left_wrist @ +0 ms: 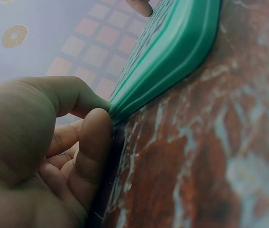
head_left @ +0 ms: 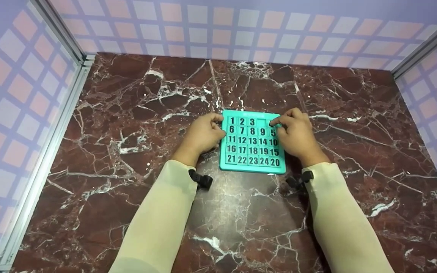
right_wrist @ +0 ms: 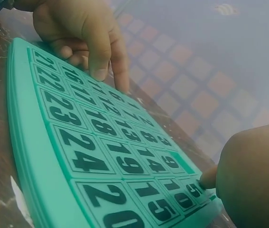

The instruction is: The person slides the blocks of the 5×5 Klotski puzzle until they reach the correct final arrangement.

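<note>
Puzzle (head_left: pixel 252 169) on tbl (head_left: pixel 135 113), btwn L hand (head_left: pixel 202 132) & R hand (head_left: pixel 296 132); wall (head_left: pixel 222 34) behind; gap (head_left: pixel 262 122) R of tile 3 (head_left: pixel 252 121)

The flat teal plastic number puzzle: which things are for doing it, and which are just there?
For the job: teal plastic number puzzle; left hand, holding its left edge; right hand, touching it.
Just there: dark-red marble-patterned table; lilac wall with pink and white squares; black wrist gadgets.

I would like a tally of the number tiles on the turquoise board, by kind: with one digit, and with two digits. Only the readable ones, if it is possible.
One-digit tiles: 8
Two-digit tiles: 15
Total: 23
Not counted: the top-right place, partly covered by the right hand.
</note>
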`<state>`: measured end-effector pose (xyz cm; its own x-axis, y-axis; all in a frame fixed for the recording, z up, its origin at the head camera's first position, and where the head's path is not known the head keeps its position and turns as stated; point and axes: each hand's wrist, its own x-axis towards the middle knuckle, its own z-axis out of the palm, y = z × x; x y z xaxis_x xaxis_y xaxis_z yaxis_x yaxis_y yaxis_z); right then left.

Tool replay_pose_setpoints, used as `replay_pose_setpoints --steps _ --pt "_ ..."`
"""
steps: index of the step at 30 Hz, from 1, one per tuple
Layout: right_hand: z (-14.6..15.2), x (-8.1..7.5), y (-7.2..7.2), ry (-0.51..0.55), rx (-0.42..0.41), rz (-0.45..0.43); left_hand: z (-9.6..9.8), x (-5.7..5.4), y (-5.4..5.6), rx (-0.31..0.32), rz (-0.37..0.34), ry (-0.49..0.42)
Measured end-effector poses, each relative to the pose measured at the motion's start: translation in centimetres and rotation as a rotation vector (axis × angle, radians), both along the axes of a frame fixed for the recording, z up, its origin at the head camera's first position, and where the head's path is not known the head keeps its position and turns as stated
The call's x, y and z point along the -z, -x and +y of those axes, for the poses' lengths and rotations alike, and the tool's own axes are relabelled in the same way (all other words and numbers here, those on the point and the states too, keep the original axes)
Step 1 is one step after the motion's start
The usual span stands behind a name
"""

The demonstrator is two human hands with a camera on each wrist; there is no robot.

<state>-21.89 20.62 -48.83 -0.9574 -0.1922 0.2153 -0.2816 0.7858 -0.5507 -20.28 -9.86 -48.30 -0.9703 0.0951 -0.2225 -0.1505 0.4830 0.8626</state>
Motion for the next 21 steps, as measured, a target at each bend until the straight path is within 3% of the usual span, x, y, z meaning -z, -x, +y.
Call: replay_pose_setpoints --steps 21 --pt "-1.3 0.4 -0.6 -0.014 -0.088 -0.015 0.0 0.0 0.0 0.003 0.007 -0.006"
